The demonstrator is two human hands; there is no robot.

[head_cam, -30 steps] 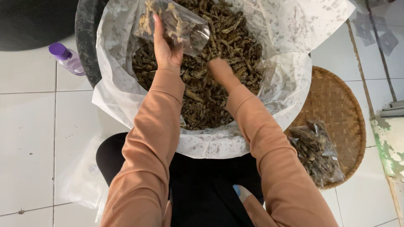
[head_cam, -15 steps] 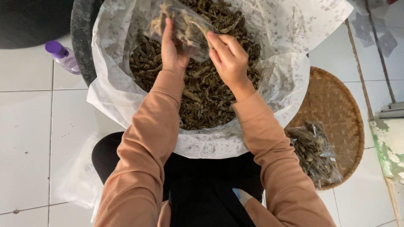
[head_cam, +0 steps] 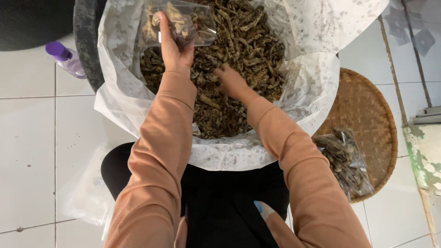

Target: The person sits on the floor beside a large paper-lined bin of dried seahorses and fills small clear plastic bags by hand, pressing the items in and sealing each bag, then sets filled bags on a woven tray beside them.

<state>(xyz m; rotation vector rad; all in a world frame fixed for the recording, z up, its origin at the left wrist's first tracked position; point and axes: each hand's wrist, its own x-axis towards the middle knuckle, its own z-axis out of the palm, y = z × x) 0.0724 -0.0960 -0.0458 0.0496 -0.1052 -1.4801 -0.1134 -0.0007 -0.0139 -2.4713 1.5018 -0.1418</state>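
Filling: a person seated on a white tiled floor packs dried, dark brown strips from a big lined tub (head_cam: 317, 87) into a small clear bag (head_cam: 177, 20).
Left hand: the left hand (head_cam: 173, 48), above the tub's far left part, is closed around the bag's lower edge, thumb up along its side, holding it upright over the heap; the bag already holds some pale brown pieces.
Right hand: the right hand (head_cam: 231, 81) is palm down on the dried strips (head_cam: 239, 46) at the tub's middle, fingers curled in among them; whether any are gripped cannot be told.
Step, as judged: a scoop for the bag is being gathered; next would call for lifting a pinch clear and bringing it to the bag's mouth.
Right of the tub: a round woven tray (head_cam: 367, 110) carries a filled bag (head_cam: 344, 160).
Left of the tub: a purple-capped bottle (head_cam: 65, 59) lies on the tiles.
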